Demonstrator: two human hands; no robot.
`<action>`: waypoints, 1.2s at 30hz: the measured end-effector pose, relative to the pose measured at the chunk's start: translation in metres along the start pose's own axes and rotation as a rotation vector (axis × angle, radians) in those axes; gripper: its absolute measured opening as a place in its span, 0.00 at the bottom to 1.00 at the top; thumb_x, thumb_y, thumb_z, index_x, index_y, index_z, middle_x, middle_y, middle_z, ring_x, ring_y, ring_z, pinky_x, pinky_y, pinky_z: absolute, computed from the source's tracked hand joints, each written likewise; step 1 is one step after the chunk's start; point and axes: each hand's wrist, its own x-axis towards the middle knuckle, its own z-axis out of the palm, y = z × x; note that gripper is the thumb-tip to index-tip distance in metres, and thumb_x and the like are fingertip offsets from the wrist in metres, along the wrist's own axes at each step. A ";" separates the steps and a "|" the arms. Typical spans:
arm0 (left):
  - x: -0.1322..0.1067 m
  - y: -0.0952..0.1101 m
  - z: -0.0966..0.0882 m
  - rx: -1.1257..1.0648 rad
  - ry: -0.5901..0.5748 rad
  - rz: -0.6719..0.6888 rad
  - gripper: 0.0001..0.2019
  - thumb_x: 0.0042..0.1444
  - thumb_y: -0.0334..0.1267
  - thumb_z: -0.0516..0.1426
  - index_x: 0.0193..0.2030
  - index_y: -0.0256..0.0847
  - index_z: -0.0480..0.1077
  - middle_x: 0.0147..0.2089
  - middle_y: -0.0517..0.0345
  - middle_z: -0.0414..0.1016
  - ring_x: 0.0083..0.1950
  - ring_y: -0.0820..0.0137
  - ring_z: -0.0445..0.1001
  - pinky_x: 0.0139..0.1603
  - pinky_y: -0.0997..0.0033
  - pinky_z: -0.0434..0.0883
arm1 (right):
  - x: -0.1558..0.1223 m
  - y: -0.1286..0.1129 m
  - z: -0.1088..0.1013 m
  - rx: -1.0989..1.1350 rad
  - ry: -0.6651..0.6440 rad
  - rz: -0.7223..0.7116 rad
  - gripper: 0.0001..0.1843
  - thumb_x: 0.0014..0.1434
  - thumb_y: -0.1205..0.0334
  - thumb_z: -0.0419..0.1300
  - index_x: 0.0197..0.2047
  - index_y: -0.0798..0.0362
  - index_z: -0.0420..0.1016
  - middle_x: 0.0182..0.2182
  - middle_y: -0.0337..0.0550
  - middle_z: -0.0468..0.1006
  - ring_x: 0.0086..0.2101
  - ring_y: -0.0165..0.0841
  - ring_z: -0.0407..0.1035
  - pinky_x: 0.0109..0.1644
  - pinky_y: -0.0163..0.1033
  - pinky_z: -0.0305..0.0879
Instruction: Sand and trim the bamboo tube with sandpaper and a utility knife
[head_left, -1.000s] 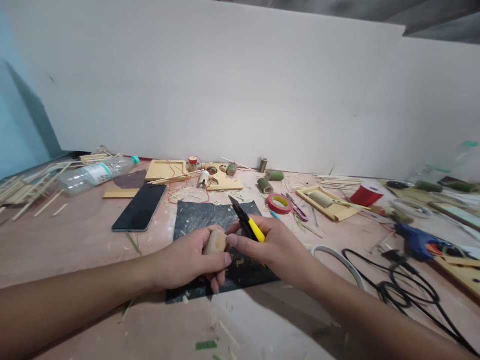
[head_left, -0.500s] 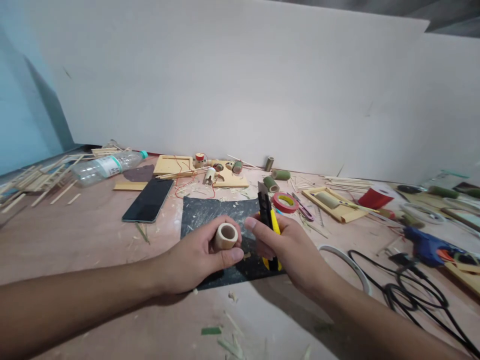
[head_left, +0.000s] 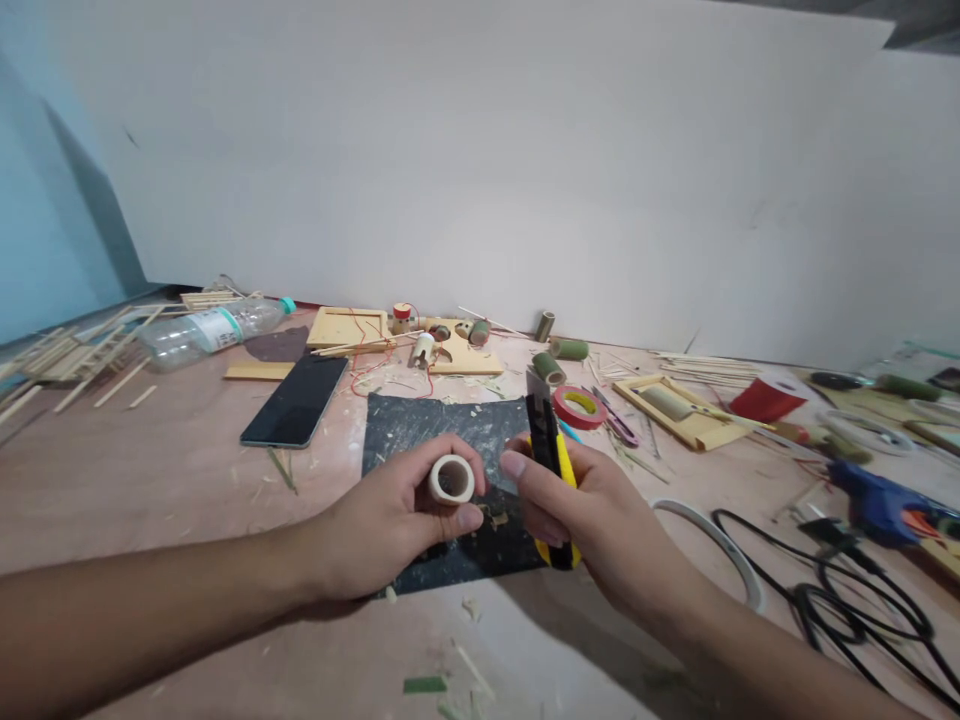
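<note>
Between the thumb and fingers of my left hand [head_left: 390, 510] is a short, pale bamboo tube [head_left: 437, 482], its open end tipped toward me. My right hand [head_left: 581, 505] is closed around a yellow and black utility knife [head_left: 556, 460], whose blade end points up and away. A small gap separates the knife from the tube. Both hands are above a dark sandpaper-like sheet [head_left: 420, 415] strewn with shavings.
A phone [head_left: 296, 400] and a plastic bottle [head_left: 217, 332] lie to the left. Behind the hands are green bamboo pieces [head_left: 568, 349] and red tape [head_left: 579, 407]. On the right are a wooden frame [head_left: 705, 432], a blue glue gun [head_left: 874, 500] and a coiled black cable [head_left: 832, 610].
The tube has tilted so that its opening faces me more. My right hand has shifted slightly right and down with the knife. The view has turned a little.
</note>
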 end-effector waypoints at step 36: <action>0.007 -0.008 -0.004 -0.063 0.021 -0.257 0.25 0.58 0.61 0.64 0.44 0.43 0.63 0.24 0.72 0.61 0.23 0.77 0.56 0.22 0.78 0.54 | 0.003 0.004 -0.031 -1.229 -0.150 -0.890 0.23 0.78 0.55 0.45 0.68 0.51 0.68 0.29 0.38 0.76 0.22 0.28 0.70 0.24 0.33 0.62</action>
